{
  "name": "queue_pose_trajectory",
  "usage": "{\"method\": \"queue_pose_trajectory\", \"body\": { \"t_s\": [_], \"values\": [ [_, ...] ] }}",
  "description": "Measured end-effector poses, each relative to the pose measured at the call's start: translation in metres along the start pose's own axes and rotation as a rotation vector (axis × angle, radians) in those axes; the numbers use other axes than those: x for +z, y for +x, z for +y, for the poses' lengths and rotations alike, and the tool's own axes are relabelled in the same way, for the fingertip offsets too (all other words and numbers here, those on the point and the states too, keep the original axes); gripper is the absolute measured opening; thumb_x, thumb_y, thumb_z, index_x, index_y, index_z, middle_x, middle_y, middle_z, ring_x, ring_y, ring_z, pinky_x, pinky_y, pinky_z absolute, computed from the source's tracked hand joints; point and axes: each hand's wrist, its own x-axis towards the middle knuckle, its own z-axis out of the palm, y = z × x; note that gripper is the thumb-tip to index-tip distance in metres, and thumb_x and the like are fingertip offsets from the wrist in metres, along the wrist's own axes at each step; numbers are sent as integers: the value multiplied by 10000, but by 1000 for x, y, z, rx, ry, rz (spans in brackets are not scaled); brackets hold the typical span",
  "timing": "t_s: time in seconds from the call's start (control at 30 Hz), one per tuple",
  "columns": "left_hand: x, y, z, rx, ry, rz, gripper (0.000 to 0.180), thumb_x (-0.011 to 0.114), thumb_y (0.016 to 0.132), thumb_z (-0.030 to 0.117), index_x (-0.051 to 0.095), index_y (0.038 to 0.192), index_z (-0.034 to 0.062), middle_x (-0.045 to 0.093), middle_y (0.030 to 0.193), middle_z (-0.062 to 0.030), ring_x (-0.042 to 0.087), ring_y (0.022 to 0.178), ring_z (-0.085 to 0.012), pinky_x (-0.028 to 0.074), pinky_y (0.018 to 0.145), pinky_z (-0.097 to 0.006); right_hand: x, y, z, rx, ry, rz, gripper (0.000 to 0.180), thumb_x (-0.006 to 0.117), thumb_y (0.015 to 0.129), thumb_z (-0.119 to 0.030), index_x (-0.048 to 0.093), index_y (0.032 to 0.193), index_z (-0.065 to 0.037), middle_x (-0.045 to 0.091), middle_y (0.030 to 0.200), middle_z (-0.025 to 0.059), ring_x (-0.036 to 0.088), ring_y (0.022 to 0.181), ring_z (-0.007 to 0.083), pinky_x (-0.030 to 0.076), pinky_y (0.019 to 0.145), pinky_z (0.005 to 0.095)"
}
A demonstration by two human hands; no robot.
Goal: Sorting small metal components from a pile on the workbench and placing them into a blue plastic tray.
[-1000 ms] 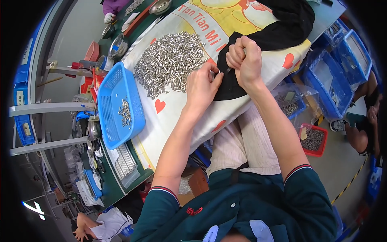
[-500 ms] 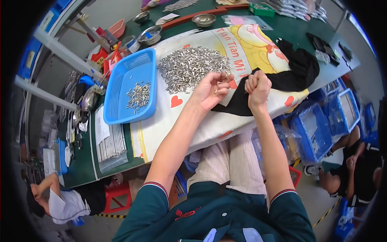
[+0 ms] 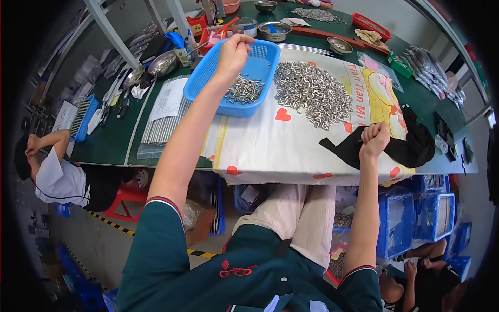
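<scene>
My left hand (image 3: 234, 57) is over the far part of a blue plastic basket (image 3: 196, 78), its fingers curled together; whatever they hold, if anything, is hidden. Inside the basket lies a small heap of short silvery metal pins (image 3: 245, 90). A much larger pile of the same pins (image 3: 312, 91) spreads over a white printed cloth (image 3: 260, 145) to the basket's right. At the right, my right hand (image 3: 374, 139) makes a fist just above a black cloth (image 3: 345, 151). What sits inside that fist cannot be seen.
Metal bowls (image 3: 274, 31) and a red tray (image 3: 370, 26) stand along the far side. Bagged rods (image 3: 166, 117) lie left of the basket. Blue crates (image 3: 393, 223) are below the table at right. One person (image 3: 60, 171) sits at left, another (image 3: 426, 275) at lower right.
My left hand has moved from beside the pin pile leftward to over the basket. My right hand stays closed by the black cloth. The whole view has shifted.
</scene>
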Motion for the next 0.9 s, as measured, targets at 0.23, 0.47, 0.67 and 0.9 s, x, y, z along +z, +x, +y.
{"method": "queue_pose_trajectory", "body": {
  "t_s": [0.23, 0.47, 0.67, 0.9],
  "values": [
    [-12, -11, -39, 231, 502, 47, 464, 519, 833, 395, 538, 1146, 54, 442, 1270, -173, 399, 1195, -299, 322, 970, -363, -3, 0, 1, -7, -59, -1, 370, 390, 880, -185, 242, 548, -115, 205, 452, -30, 170, 367, 64, 134, 349, 240],
    [62, -85, 28, 359, -5, -71, 141, 573, 835, 134, 620, 880, 9, 616, 689, -59, 590, 637, -129, 455, 593, -245, 1, -3, -3, -2, -97, -62, 364, 397, 874, -182, 267, 544, -101, 249, 464, -19, 200, 391, 73, 161, 371, 238],
    [122, -82, -4, 293, -37, -164, 138, 536, 858, 120, 617, 850, 8, 551, 557, -24, 507, 505, -73, 393, 468, -228, 6, -10, -17, -252, -349, -284, 353, 362, 868, -211, 348, 551, -57, 316, 489, 4, 263, 434, 76, 202, 409, 233],
    [141, -81, -48, 597, 189, -35, 65, 555, 750, 11, 599, 794, 30, 576, 773, -86, 556, 753, -261, 427, 676, -358, 20, 18, -13, -629, -1140, -728, 197, 482, 770, -142, 466, 629, -5, 460, 571, 126, 461, 528, 296, 376, 505, 380]
  ]
}}
